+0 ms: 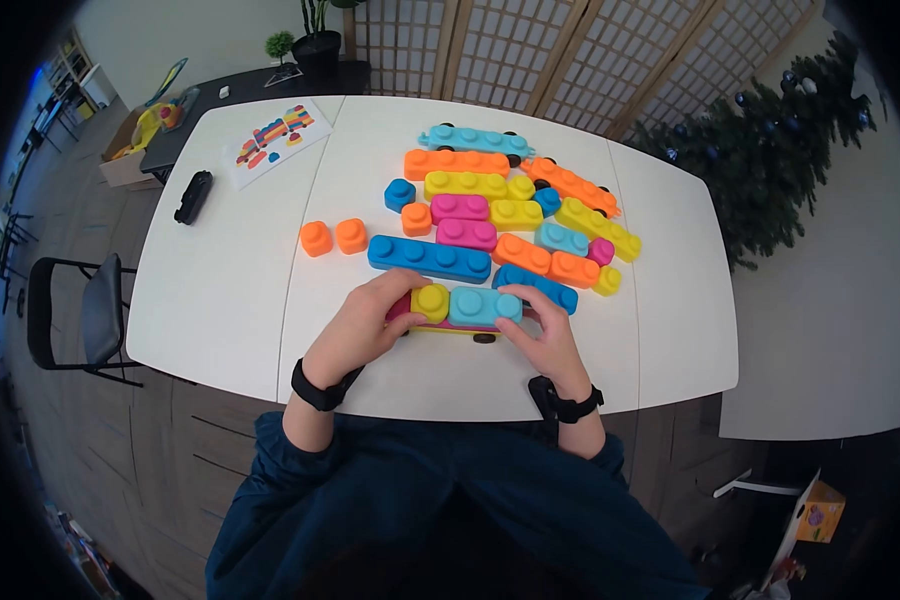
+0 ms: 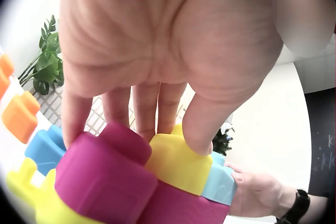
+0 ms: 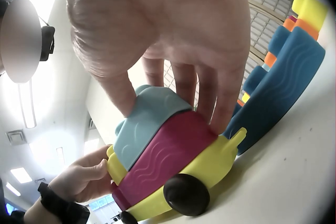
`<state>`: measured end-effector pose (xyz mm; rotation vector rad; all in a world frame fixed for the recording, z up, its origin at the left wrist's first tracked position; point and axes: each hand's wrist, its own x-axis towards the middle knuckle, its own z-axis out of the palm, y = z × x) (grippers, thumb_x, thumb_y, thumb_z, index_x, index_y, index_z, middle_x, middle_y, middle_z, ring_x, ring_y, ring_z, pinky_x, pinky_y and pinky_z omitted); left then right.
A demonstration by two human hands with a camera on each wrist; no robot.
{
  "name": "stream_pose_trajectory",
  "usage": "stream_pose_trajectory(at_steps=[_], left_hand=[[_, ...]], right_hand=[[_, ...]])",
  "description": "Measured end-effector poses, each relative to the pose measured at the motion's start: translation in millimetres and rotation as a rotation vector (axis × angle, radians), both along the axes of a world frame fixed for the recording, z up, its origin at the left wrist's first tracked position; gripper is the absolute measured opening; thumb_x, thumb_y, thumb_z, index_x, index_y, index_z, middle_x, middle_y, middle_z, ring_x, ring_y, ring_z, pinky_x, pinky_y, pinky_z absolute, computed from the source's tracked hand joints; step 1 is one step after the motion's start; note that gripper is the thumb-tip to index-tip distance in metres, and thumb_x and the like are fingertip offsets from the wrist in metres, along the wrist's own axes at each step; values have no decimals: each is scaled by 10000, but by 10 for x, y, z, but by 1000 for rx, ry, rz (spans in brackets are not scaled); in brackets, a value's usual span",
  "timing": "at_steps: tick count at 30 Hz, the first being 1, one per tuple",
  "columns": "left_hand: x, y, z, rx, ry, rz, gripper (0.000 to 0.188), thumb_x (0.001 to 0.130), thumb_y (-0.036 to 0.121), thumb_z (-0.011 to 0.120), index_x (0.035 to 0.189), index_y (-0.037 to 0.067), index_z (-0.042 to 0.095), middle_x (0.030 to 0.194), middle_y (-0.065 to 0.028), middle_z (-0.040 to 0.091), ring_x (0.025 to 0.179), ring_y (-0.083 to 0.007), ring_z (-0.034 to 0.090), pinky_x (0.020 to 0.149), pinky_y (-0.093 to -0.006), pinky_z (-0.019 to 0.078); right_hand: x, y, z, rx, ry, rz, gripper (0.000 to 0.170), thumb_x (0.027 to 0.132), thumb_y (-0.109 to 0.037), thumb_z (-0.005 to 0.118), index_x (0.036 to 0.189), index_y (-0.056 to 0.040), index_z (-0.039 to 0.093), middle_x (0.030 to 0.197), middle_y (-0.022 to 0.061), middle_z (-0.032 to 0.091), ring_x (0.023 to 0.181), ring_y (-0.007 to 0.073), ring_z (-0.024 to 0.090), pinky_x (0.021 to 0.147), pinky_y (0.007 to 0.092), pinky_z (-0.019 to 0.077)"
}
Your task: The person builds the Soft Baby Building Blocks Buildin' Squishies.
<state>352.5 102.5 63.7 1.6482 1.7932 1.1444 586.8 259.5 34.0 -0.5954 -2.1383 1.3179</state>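
White bench: near edge, and open strip before the wheeled toy car standing on it, in your head view only. Car: yellow base; magenta layer, moulded waves visible only in your right wrist view. Your right hand: gripping the light-blue two-stud block atop. Your left hand: gripping the yellow one-stud block beside it.

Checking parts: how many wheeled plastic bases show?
3: turquoise wheeled plastic base farthest back; orange wheeled plastic base beside it; yellow wheeled plastic base under a magenta plastic block.

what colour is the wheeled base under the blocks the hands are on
The wheeled base is yellow, showing best in the right wrist view.
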Motion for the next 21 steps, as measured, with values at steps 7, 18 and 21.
stream_pose_trajectory(at_steps=[7, 18, 21], left_hand=[[20, -4, -4, -17, -7, 22, 394, 856, 99, 787, 1212, 58, 622, 1143, -149, 679, 1014, -367, 673, 893, -396, 556], [16, 11, -18, -25, -14, 10, 404, 865, 51, 771, 1239, 47, 617, 1150, -145, 686, 993, -323, 688, 881, -353, 559], [7, 18, -92, 36, 19, 7, 401, 867, 57, 772, 1239, 43, 620, 1156, -146, 689, 987, -324, 691, 878, -351, 561]], right_hand=[[26, -28, -18, -30, -3, -31, 399, 900, -112, 772, 1271, -28, 651, 1160, 111, 711, 1029, 207, 691, 931, 340, 551], [69, -32, 58, -73, -76, -15, 410, 933, -122, 738, 1321, -57, 624, 1251, 78, 674, 1118, 203, 660, 966, 350, 534], [61, -47, 48, -51, -60, -27, 410, 930, -125, 744, 1313, -46, 623, 1205, 95, 685, 1086, 204, 671, 949, 343, 545]])
